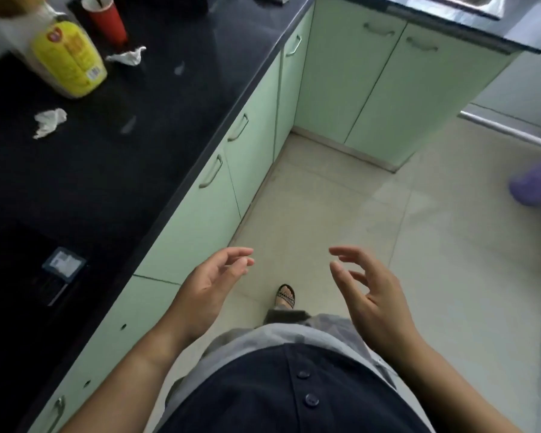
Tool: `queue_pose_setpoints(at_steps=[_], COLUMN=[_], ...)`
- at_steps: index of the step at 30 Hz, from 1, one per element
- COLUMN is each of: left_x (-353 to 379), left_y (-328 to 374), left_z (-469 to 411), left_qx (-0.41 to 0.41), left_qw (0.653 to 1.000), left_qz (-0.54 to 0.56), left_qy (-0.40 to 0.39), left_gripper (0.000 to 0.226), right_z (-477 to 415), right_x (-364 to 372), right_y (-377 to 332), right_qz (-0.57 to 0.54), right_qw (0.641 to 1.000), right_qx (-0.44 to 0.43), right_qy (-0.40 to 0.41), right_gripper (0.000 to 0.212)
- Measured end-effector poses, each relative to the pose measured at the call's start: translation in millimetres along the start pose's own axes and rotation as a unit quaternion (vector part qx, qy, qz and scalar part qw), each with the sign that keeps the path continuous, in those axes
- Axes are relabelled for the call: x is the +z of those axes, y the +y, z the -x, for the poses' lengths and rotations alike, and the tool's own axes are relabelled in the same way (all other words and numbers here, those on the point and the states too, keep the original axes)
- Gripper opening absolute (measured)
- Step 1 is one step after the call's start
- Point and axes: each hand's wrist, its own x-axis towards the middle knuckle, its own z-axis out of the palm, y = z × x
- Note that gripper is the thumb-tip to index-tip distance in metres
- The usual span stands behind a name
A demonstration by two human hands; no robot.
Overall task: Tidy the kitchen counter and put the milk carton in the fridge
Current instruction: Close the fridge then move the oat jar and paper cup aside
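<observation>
**While Both Hands Hang Empty, the Counter Waits**

Though the task is under way, little looks done from here. Nearest, the left hand (210, 285) and right hand (372, 295) float over the pale tiled floor (325, 198), fingers apart and loosely curved, holding nothing and touching nothing.

To the left runs the glossy black stone counter (169, 120) above smooth mint-green cabinets (200, 220) with curved metal handles. A small rectangular label (63, 264) sits on its near stretch. Farther along lies a crumpled white tissue (49, 121), soft and creased. Beyond it stands a clear plastic bottle (67, 62) with a bright yellow label. Just to its right lies a second wadded tissue (127, 56), near a red tapered cup (107, 20). A steel sink (469, 3) shows at the far right.

No milk carton is in view, nor the fridge. I judge the scraps have yet to be gathered and the carton found and put away.
</observation>
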Motion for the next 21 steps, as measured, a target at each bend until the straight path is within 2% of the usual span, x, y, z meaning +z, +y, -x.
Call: queue_pose_setpoints(at_steps=[5,12,21], left_x=[0,-27,-120], left_y=[33,46,92], left_z=[-67,-131,-256], left_qx=[-0.005,-0.036,0.012], left_qw=[0.999,0.995,0.984], left_qz=[0.015,0.040,0.053], left_qy=[0.039,0.084,0.168], left_gripper=[0.049,0.040,0.039], right_z=[-91,-191,-358], right_x=[-18,-5,47], right_y=[-9,-26,-97], right_qz=[0.019,0.044,0.088], right_qw=[0.998,0.990,0.967], right_qx=[-0.023,-0.065,-0.171], right_qy=[-0.055,-0.117,-0.167], right_gripper=[0.033,0.042,0.044])
